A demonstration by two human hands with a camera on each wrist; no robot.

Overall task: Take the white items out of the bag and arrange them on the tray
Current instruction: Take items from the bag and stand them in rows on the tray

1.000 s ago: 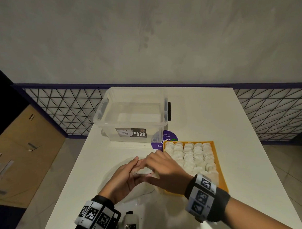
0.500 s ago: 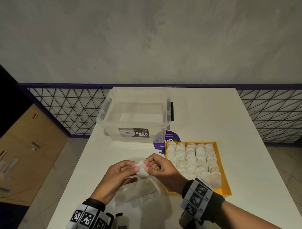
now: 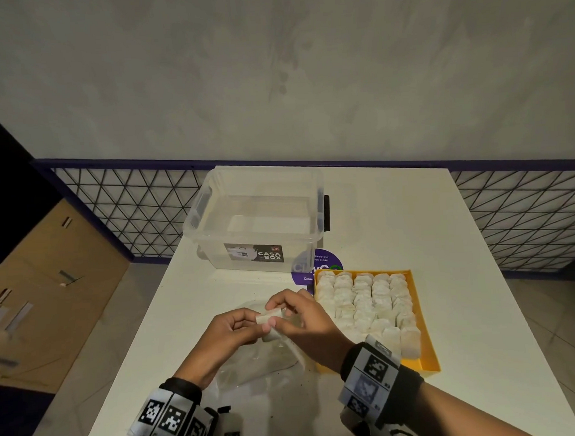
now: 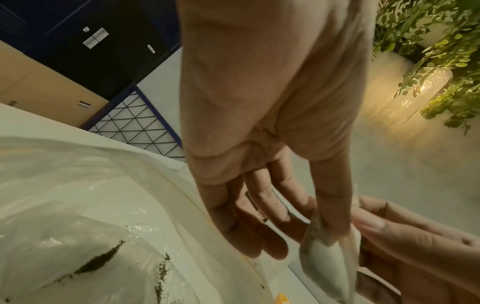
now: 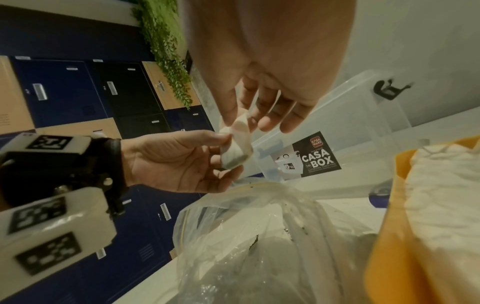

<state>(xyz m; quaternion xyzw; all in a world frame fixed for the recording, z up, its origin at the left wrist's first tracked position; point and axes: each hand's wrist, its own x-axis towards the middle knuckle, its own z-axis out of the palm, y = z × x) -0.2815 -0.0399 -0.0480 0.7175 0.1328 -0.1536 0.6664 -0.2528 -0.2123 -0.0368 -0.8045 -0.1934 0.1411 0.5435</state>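
Below both wrists lies the clear plastic bag, crumpled on the white table with dark crumbs inside. Above it the left hand and right hand pinch one white tea bag between fingertips. Just right of the right hand sits the yellow tray, packed with rows of tea bags. Beyond the hands stands a clear storage box.
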